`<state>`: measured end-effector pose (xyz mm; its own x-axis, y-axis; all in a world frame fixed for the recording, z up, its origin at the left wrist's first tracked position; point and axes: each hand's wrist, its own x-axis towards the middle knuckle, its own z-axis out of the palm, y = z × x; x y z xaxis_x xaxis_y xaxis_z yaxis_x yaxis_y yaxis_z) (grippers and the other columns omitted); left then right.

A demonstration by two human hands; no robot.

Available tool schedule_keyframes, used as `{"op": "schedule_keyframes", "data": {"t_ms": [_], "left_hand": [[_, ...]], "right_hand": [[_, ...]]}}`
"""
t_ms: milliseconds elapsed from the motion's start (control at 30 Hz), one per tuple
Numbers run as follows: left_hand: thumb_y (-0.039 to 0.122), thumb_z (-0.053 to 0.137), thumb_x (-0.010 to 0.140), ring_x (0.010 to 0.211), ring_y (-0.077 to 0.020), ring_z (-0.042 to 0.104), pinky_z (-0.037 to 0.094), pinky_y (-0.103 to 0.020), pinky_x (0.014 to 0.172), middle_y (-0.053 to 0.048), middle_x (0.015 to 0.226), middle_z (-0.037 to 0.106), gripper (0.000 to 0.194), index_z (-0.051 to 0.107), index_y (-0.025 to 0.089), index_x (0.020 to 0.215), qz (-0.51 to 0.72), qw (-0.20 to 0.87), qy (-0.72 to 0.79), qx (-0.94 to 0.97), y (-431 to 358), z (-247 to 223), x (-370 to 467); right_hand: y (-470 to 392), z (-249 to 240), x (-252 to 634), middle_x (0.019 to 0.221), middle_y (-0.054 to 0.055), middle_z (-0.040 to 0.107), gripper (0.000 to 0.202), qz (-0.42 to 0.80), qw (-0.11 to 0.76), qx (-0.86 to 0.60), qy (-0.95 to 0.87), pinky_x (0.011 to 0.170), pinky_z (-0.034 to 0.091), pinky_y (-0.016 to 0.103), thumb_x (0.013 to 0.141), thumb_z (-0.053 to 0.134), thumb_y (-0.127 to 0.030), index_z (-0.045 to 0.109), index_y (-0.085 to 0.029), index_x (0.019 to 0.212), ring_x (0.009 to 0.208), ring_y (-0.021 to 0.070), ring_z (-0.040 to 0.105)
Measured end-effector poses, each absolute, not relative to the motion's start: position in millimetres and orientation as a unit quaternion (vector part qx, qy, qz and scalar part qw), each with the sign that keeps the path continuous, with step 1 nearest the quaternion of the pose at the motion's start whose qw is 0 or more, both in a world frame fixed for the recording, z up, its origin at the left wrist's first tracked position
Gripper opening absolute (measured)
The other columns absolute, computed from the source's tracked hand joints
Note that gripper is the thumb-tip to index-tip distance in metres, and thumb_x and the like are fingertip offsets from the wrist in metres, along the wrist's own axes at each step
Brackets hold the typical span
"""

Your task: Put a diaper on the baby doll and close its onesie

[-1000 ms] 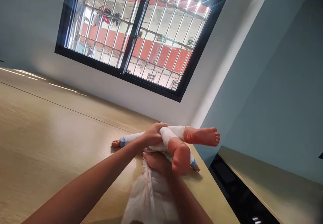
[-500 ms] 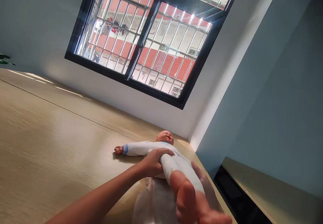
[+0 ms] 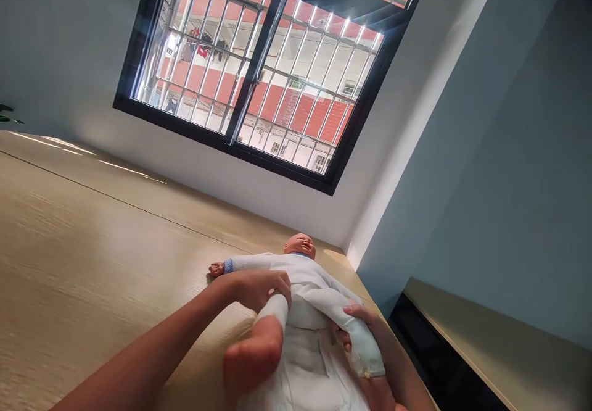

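Baby doll in white suit lies on its back on wooden table, lower centre of frame, head toward barred window at top. Left hand grips one raised leg; right hand clasps the other, lower right. White diaper beneath hips.

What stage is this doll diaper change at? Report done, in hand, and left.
Done: the baby doll lies face up on the wooden table with the white diaper under it. In hand: the left hand and right hand each hold a leg. Left: the diaper looks unfastened.
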<state>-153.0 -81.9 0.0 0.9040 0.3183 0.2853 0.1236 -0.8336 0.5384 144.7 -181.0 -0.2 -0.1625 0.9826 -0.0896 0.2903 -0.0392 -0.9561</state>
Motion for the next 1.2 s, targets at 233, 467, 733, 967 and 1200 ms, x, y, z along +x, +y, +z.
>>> {"op": "schedule_keyframes", "data": {"t_ms": [233,467,733,967,1200], "left_hand": [[0.011,0.059,0.065,0.081,-0.0186,0.054,0.045,-0.026,0.079,-0.006,0.097,0.060,0.028,0.081,0.022,0.079,0.175,0.148,0.175,0.957,-102,-3,-142],[0.016,0.062,0.068,0.080,-0.0223,0.050,0.038,-0.033,0.082,-0.010,0.079,0.060,0.017,0.068,0.015,0.052,0.198,0.060,0.229,0.951,-123,-2,-130],[0.018,0.080,0.049,0.109,-0.0349,0.049,0.029,-0.054,0.102,-0.009,0.127,0.051,0.047,0.076,0.032,0.093,0.131,0.063,0.193,0.970,-144,3,-129],[0.008,0.070,0.061,0.113,-0.0349,0.049,0.029,-0.052,0.103,-0.009,0.122,0.057,0.012,0.071,0.020,0.060,0.169,0.056,0.172,0.969,-141,-8,-118],[0.008,0.071,0.058,0.118,-0.0325,0.051,0.036,-0.041,0.101,-0.003,0.130,0.058,0.018,0.075,0.023,0.067,0.194,0.122,0.136,0.964,-133,-4,-123]], "right_hand": [[-188,15,154,0.097,0.002,0.065,0.060,0.497,0.297,-0.519,-0.629,0.069,0.046,0.026,0.065,0.071,-0.031,0.060,-0.021,0.124,0.084,0.0192,0.059],[-189,19,162,0.109,0.005,0.064,0.062,0.416,0.262,-0.512,-0.705,0.085,0.044,0.031,0.068,0.074,-0.033,0.059,-0.019,0.126,0.103,0.0246,0.056],[-192,20,167,0.074,-0.004,0.044,0.031,0.246,0.304,-0.595,-0.703,0.062,0.034,0.025,0.069,0.076,-0.027,0.062,-0.020,0.096,0.067,0.0119,0.039],[-200,23,159,0.070,-0.002,0.049,0.014,0.339,0.244,-0.560,-0.715,0.058,0.030,0.024,0.071,0.065,-0.017,0.069,-0.017,0.084,0.066,0.0113,0.041],[-209,30,168,0.085,-0.002,0.052,0.048,0.387,0.172,-0.563,-0.710,0.054,0.027,0.021,0.059,0.070,-0.011,0.071,-0.022,0.105,0.061,0.0071,0.037]]}}
